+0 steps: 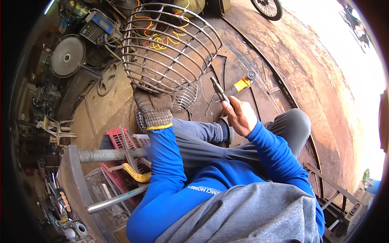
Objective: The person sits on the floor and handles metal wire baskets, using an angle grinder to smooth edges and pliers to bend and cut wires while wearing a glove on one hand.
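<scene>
Setting: rusty steel floor (283,60) of a cluttered workshop.
Left hand (154,109): gloved, gripped the wire basket (170,44).
Right hand (240,115): closed around pliers (219,91).
Risk: basket might roll; pliers could slip.

Two wire baskets: large one (170,44) far centre, small one (184,97) near it. One pliers (219,91). One angle grinder (242,84) right of centre. Two plastic crates near left: red (121,141), grey (101,190). One glove (153,109).
</scene>
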### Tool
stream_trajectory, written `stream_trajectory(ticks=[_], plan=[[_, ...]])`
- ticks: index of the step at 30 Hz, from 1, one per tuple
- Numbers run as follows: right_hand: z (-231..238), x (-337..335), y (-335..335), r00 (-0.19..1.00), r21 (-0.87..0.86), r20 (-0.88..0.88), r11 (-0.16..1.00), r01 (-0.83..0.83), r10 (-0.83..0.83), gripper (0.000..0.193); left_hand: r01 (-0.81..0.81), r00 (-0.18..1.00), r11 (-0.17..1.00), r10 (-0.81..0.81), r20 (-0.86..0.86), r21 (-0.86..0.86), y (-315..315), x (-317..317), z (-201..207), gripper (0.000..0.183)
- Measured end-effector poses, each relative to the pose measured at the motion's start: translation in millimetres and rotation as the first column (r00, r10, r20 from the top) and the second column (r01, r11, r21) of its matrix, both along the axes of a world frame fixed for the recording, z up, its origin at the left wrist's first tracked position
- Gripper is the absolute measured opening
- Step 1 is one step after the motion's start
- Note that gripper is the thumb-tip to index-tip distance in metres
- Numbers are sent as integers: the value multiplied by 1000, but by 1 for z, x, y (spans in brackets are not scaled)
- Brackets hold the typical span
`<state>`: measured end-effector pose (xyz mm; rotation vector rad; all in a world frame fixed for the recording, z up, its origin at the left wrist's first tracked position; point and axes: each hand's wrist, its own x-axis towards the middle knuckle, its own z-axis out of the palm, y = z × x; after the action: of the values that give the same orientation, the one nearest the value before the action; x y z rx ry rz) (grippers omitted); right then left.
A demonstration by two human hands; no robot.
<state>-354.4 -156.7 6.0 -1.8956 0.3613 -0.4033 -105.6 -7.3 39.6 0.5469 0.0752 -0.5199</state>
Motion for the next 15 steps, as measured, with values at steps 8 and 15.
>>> stream_trajectory(ticks=[8, 15], plan=[[4, 5, -1, 1000, -18, 6, 1000, -18, 18, 28, 78, 995, 997, -79, 62, 14, 16, 28, -12, 51], [5, 2, -3, 999, -13, 39, 1000, 2, -2, 29, 22, 994, 1000, -24, 106, 17, 12, 10, 1, 54]])
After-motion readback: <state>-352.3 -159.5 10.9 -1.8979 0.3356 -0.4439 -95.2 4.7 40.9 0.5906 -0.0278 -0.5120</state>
